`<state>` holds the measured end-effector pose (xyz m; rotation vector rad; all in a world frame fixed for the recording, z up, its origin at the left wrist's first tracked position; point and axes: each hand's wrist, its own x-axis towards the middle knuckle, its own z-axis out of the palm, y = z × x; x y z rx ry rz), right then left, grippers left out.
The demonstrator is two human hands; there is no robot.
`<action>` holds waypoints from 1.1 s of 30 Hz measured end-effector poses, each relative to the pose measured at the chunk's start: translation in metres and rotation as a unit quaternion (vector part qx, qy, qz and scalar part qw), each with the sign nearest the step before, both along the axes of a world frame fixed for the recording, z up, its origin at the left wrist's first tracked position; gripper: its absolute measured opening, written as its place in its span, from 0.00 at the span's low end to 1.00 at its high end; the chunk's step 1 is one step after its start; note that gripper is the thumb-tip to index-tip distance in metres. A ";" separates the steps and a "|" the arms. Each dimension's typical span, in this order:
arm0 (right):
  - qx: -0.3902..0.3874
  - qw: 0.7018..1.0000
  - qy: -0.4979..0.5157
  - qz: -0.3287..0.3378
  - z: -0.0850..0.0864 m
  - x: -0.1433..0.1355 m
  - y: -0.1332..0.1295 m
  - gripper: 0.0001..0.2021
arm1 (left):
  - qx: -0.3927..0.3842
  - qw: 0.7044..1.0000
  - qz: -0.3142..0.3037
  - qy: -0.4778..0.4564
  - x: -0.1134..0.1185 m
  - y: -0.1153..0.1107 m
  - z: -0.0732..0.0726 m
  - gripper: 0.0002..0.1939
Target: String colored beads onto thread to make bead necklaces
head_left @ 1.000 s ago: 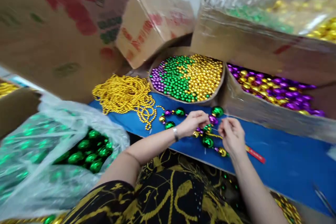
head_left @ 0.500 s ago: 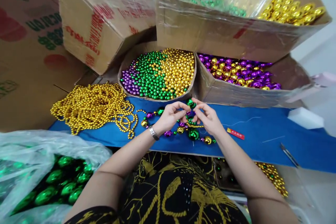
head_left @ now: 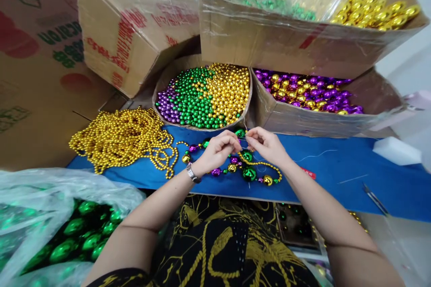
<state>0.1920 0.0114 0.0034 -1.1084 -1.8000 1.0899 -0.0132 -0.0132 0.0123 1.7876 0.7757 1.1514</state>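
Observation:
Above the blue table (head_left: 323, 188), my left hand (head_left: 221, 149) is pinched on the end of a thin gold bead chain (head_left: 266, 164), which loops down to the right. My right hand (head_left: 264, 143) pinches a thin pale thread (head_left: 245, 126) just beside it, fingertips a small gap apart. Under and around both hands lies a string of large beads, with a green bead (head_left: 249, 173), a gold bead (head_left: 267, 180) and a purple bead (head_left: 216, 172). The exact grip at the fingertips is small and partly hidden.
A heap of gold bead chains (head_left: 117, 136) lies left. Behind stand a box of small beads (head_left: 249, 110) and a box of purple and gold beads (head_left: 303, 121). Right are a red packet (head_left: 309, 173), a white block (head_left: 397, 150) and tweezers (head_left: 375, 198). A plastic bag (head_left: 128, 188) holds green balls.
My right hand has shifted slightly right and its fingers have closed up more. The gold bead chain now shows as a longer loop toward the right. The view has moved a little.

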 end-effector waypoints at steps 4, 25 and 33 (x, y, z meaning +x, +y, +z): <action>0.168 0.958 -0.233 0.023 0.010 0.009 -0.001 0.10 | 0.168 0.975 0.065 0.128 0.001 -0.002 0.000 0.12; -0.129 0.978 0.157 -0.051 0.003 0.036 0.003 0.19 | -0.217 0.950 0.016 -0.222 -0.018 0.002 -0.013 0.14; -0.237 0.811 0.532 -0.054 -0.016 -0.005 0.003 0.14 | -0.250 0.884 -0.012 -0.394 0.014 0.000 -0.022 0.18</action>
